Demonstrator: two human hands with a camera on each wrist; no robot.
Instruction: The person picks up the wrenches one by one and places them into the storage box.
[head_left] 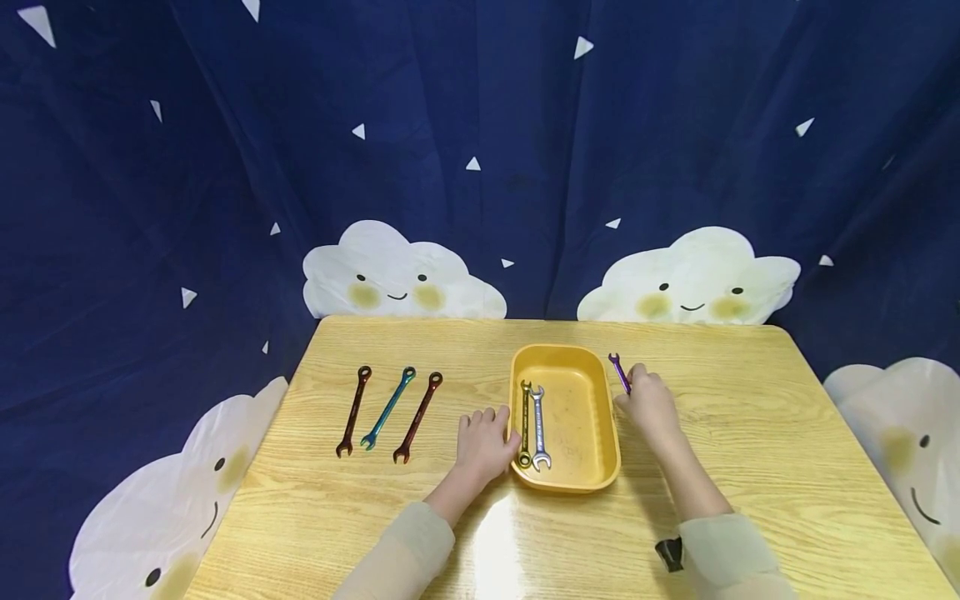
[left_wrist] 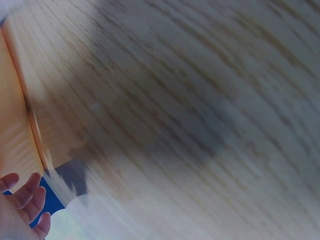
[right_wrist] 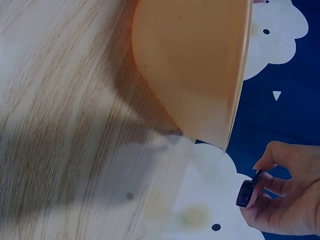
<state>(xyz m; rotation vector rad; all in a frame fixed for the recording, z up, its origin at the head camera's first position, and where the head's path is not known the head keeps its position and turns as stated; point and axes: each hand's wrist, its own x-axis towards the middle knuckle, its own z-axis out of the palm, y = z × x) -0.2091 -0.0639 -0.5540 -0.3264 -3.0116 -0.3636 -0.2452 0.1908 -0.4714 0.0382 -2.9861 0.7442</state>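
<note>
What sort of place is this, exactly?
Probably an indoor corner set up for filming or practice: a dark blue fabric curtain with smiling white clouds hangs behind a pale wood-grain table, where a yellow rounded-rectangular tub holds a gold-coloured metal wrench and a silver one.

Navy cloud-print curtain [head_left: 420, 75] behind wooden table [head_left: 787, 433]

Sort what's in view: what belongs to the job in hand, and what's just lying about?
Job:
purple wrench, in right hand
yellow tray, left hand beside it
gold wrench, silver wrench inside it
probably three loose wrenches

Background only:
table
curtain
</note>
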